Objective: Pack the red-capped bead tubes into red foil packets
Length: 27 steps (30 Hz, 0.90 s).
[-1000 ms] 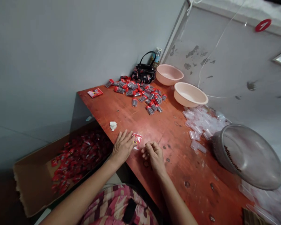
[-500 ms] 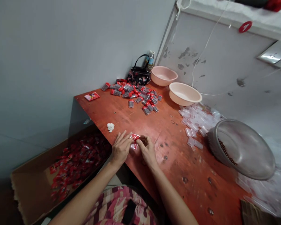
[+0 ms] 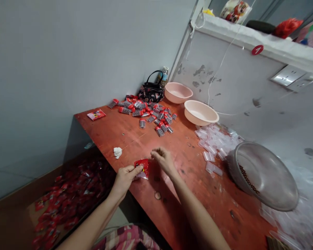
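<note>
My left hand (image 3: 125, 177) is closed on a small red packet (image 3: 142, 167), holding it just above the near edge of the red-brown table (image 3: 177, 194). Close to the right of the packet is my right hand (image 3: 163, 159), its fingers pinched together; what they hold, if anything, I cannot make out. A pile of small red-capped vials (image 3: 146, 113) lies at the far end of the table. Clear empty plastic tubes (image 3: 214, 142) lie in a heap to the right.
Two pink basins (image 3: 199, 113) and a black handbag (image 3: 151, 92) stand at the back. A tilted metal bowl (image 3: 263, 173) sits at the right. A cardboard box (image 3: 65, 198) of red packets is below the table's left edge. A white crumpled scrap (image 3: 117, 152) and a red packet (image 3: 96, 114) lie on the table.
My left hand has lifted the red packet off the table and drawn it toward me. My right hand has come off the packet and risen slightly. The camera has tilted up.
</note>
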Tool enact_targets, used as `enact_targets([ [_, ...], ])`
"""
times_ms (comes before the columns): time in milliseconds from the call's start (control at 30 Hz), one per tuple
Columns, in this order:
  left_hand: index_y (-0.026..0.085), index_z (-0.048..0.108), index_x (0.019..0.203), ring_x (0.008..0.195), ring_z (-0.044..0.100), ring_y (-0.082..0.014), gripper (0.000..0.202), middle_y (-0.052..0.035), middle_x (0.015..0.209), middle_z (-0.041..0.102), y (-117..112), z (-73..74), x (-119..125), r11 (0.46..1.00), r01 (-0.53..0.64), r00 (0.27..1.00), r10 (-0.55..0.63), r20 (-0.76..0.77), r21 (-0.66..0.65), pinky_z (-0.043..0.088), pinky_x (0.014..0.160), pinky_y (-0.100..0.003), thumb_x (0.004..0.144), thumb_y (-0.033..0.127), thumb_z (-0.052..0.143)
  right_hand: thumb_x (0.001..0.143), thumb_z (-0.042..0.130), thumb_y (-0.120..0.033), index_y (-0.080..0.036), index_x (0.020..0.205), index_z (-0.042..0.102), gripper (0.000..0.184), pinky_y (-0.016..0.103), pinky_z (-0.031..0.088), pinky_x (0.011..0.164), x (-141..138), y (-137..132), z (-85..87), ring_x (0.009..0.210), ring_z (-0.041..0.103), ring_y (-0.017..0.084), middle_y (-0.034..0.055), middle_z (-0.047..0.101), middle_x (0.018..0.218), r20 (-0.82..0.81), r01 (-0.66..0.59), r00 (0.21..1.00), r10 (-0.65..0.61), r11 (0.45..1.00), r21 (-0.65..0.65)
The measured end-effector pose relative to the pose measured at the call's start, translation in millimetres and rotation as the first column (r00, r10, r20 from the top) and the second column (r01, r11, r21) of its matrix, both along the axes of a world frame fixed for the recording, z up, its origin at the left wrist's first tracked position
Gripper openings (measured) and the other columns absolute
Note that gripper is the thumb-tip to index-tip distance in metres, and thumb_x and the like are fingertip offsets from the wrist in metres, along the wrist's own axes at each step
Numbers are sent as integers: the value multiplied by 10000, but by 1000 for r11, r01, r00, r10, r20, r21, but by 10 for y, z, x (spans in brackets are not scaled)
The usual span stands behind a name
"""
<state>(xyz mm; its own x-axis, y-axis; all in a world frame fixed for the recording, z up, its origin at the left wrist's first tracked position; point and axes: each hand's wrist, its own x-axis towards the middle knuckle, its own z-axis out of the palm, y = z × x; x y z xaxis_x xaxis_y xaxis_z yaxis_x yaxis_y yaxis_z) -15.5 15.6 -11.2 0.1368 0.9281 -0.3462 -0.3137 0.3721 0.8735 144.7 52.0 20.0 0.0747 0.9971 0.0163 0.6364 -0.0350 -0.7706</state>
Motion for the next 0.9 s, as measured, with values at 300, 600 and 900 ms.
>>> enact_targets([
  [300, 108, 640, 632, 529, 592, -103, 158, -30, 596, 646, 4, 137, -72, 955, -133, 951, 199, 238, -267, 498, 527, -204, 587, 232, 728, 770, 540, -309, -102, 979, 548, 295, 426, 375, 802, 226, 1050, 66, 1026, 499, 324, 221, 558, 1068, 505, 171, 850, -148, 985, 1],
  [600, 137, 607, 774, 644, 649, -170, 120, -45, 683, 657, 191, 113, -117, 857, -263, 789, 455, 413, -442, 556, 601, -296, 676, 177, 664, 880, 322, -355, -184, 823, 559, 297, 227, 424, 588, 182, 56, 76, 651, 593, 151, 17, 633, 710, 310, -20, 950, 31, 999, -38],
  [900, 145, 600, 743, 615, 626, -139, 50, -15, 671, 645, 131, 222, 137, 889, -237, 755, 423, 502, -392, 554, 604, -295, 705, 128, 628, 843, 437, -322, -192, 877, 558, 181, 219, 406, 513, -247, -940, -60, 525, 521, 117, -19, 573, 645, -380, -29, 925, 28, 1000, 1],
])
